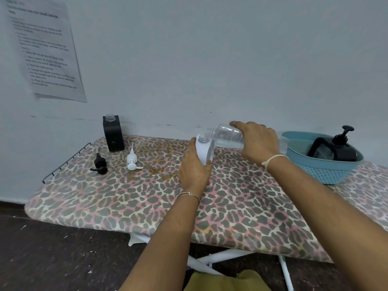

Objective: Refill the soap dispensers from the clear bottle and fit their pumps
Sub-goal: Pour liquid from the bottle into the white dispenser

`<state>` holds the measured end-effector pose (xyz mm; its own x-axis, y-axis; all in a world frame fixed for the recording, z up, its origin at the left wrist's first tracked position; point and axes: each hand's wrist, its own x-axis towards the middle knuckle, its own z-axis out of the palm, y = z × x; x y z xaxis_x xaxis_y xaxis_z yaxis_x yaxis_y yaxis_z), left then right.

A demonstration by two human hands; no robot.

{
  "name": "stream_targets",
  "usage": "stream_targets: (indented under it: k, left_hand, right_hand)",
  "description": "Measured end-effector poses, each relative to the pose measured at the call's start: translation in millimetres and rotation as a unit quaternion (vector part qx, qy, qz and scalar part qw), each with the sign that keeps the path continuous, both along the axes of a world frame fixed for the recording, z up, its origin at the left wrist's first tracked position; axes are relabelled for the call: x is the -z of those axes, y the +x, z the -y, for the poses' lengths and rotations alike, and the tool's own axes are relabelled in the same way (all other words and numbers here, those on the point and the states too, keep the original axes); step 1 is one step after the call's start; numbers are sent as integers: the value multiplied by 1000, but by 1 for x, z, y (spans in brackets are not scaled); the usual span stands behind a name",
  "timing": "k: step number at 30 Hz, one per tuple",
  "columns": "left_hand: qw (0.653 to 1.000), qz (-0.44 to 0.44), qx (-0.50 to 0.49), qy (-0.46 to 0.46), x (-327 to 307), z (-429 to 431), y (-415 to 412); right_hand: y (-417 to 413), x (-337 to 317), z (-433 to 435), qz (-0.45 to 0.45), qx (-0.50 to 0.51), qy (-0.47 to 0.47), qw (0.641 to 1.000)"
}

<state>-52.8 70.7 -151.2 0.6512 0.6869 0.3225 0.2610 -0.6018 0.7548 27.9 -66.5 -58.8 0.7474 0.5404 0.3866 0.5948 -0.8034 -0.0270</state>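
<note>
My left hand grips a white soap dispenser that stands on the board with its neck uncovered. My right hand holds the clear bottle tipped on its side, its threaded mouth just above and to the right of the white dispenser's neck. A black dispenser with no pump stands at the back left against the wall. A black pump and a white pump lie loose on the board in front of it.
A blue basket at the right holds another black dispenser with its pump fitted. The leopard-print ironing board has a wire rack at its left end. A printed sheet hangs on the wall.
</note>
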Motion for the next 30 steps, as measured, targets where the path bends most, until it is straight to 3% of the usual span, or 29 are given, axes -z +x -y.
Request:
stream_targets:
  k: [30]
  left_hand:
    - [1000, 3, 5, 1, 1, 0, 0]
  right_hand:
    - [1, -8, -2, -1, -1, -13, 1000]
